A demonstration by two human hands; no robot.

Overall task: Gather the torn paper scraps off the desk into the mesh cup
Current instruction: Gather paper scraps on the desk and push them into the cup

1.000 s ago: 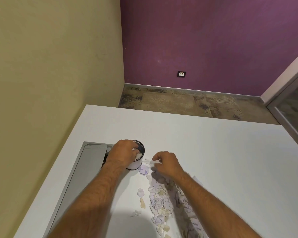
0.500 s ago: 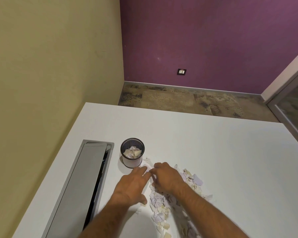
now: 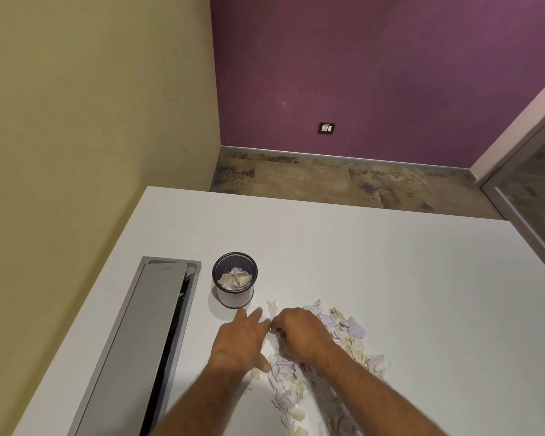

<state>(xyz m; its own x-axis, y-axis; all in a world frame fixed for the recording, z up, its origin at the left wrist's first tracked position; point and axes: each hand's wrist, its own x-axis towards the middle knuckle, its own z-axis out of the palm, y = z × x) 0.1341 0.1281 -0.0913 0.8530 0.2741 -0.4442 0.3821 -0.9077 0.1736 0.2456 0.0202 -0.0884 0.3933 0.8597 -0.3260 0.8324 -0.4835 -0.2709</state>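
A black mesh cup (image 3: 234, 280) stands upright on the white desk (image 3: 375, 262), partly filled with torn scraps. A heap of white, lilac and cream paper scraps (image 3: 340, 338) lies to its lower right and trails toward the near edge. My left hand (image 3: 241, 343) rests flat on the desk at the heap's left side, fingers spread, just below the cup. Touching it on the right, my right hand (image 3: 296, 336) curls its fingers over scraps at the top of the heap. Some scraps are hidden under both hands.
A long grey cable hatch (image 3: 132, 344) with its lid partly raised is set into the desk left of the cup. A yellow wall runs along the desk's left edge. Beyond the far edge are the carpeted floor and a purple wall.
My left hand has left the cup's mouth and come down beside the heap, meeting the right hand. The cup now stands uncovered. My right hand stayed on the heap.
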